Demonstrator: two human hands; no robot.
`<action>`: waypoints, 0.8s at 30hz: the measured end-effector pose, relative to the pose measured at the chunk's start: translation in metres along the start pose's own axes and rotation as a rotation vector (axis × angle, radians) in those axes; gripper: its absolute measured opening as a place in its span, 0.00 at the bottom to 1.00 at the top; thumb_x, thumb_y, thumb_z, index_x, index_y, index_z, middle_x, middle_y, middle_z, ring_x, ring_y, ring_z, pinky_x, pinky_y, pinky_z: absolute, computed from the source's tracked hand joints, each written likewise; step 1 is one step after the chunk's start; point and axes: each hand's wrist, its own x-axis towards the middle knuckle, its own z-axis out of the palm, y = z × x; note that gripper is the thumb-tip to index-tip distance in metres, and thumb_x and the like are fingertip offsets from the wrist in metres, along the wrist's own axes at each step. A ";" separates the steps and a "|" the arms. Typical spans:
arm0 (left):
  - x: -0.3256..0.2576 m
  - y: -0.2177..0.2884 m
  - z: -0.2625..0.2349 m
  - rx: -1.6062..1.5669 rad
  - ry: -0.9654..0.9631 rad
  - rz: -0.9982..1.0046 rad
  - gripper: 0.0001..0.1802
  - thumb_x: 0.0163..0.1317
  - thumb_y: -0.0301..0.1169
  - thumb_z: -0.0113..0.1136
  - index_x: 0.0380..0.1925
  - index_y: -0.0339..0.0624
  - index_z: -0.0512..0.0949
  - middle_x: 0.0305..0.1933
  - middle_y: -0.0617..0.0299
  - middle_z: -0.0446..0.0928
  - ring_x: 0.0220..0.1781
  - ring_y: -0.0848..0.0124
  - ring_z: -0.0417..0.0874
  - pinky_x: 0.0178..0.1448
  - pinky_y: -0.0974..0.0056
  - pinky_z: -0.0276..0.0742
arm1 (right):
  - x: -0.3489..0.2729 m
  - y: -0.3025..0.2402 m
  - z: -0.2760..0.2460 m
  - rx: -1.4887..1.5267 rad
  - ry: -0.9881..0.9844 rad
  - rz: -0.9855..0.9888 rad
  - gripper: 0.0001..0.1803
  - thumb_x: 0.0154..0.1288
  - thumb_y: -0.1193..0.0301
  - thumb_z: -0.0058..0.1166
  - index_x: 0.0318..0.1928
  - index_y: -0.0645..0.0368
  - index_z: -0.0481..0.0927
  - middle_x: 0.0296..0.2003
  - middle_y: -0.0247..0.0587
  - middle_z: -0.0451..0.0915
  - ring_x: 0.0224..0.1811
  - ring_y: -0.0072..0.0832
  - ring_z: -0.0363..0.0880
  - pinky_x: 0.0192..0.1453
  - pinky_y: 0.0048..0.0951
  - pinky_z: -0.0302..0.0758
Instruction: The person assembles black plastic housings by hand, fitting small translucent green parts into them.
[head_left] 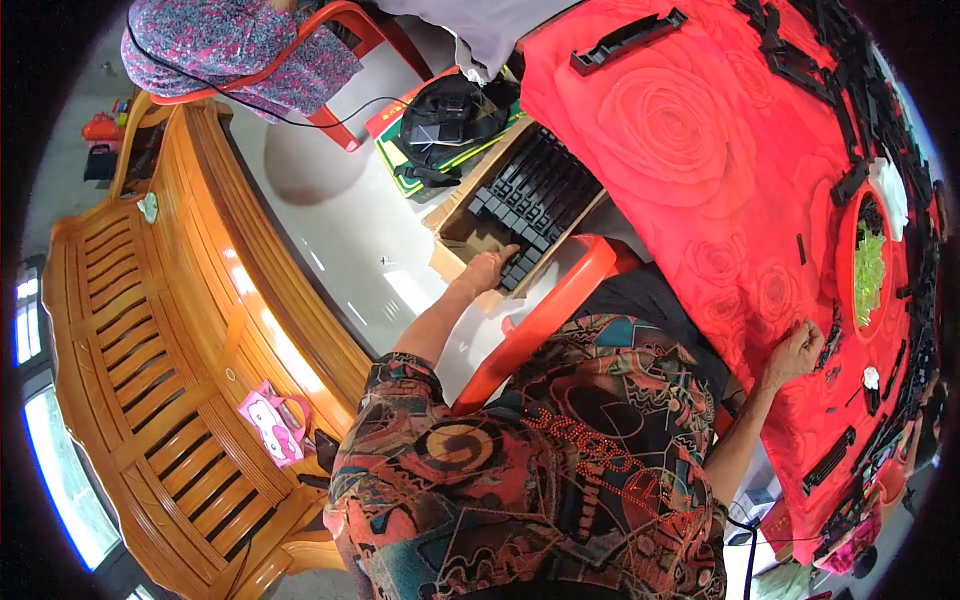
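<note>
My left hand [488,269] reaches down into an open cardboard box [455,262] on my left. One finger stretches onto the near end of the long black plastic parts [535,195], which lie packed side by side in the box. The other fingers are mostly hidden, so whether they grip a part is unclear. On the red tablecloth [690,200] to my right rests my right hand [797,352], its fingers curled together. Anything between those fingertips is too small to make out. Small dark pieces lie just beyond it.
Many black parts [850,110] pile along the table's far right edge, near a red bowl [868,270] of light-green pieces. One long black part [628,42] lies at the back. A red plastic chair [545,325] borders the box. Left stands a wooden bench [215,330] with a pink bag [272,425].
</note>
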 end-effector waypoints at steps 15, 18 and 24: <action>0.025 -0.014 0.012 -0.008 0.032 0.122 0.30 0.45 0.19 0.52 0.53 0.44 0.64 0.43 0.42 0.71 0.45 0.47 0.74 0.48 0.55 0.73 | -0.003 -0.001 0.001 -0.047 -0.016 -0.046 0.11 0.59 0.70 0.44 0.36 0.66 0.73 0.30 0.41 0.76 0.32 0.30 0.73 0.39 0.27 0.69; 0.026 -0.013 0.013 -0.031 0.089 0.113 0.30 0.46 0.19 0.51 0.54 0.44 0.63 0.43 0.41 0.70 0.44 0.46 0.74 0.47 0.55 0.73 | -0.003 -0.002 0.002 -0.065 -0.031 -0.033 0.11 0.59 0.70 0.45 0.36 0.65 0.74 0.30 0.42 0.76 0.32 0.31 0.73 0.39 0.28 0.70; 0.024 -0.001 0.017 0.112 -0.006 0.084 0.32 0.45 0.18 0.49 0.56 0.38 0.60 0.43 0.40 0.69 0.43 0.47 0.75 0.45 0.54 0.74 | -0.003 -0.001 0.004 -0.102 -0.016 -0.065 0.11 0.59 0.69 0.45 0.36 0.64 0.74 0.31 0.44 0.77 0.33 0.32 0.75 0.39 0.29 0.70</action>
